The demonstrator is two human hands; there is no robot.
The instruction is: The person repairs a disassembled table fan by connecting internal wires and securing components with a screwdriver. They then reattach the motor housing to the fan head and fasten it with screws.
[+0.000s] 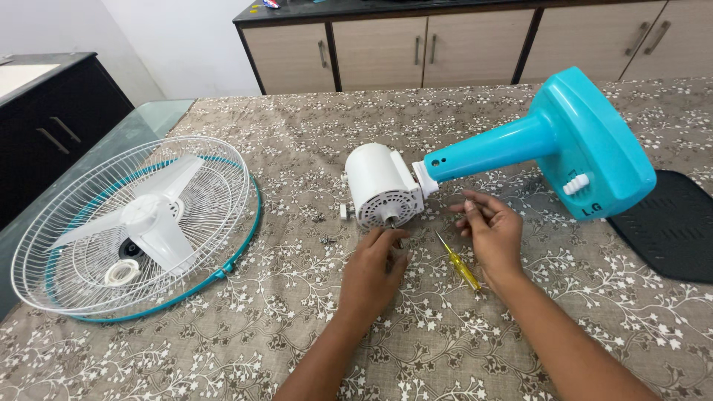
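Observation:
A fan lies on its side on the table: a white motor housing [379, 186] with a short shaft, joined to a turquoise neck and base [587, 141]. My left hand [373, 269] rests on the cloth just below the motor, fingertips near the shaft, holding nothing I can see. My right hand [490, 230] hovers right of the motor, fingers curled together; whether it pinches something small I cannot tell. A yellow screwdriver [459, 263] lies on the cloth between my hands, next to my right hand.
White fan guards with a turquoise rim and a white blade [141, 223] lie at the left. Small screws [325, 239] sit on the floral tablecloth [445, 334] by the motor. A black mat [672, 226] lies at the right edge. Cabinets [416, 52] stand behind.

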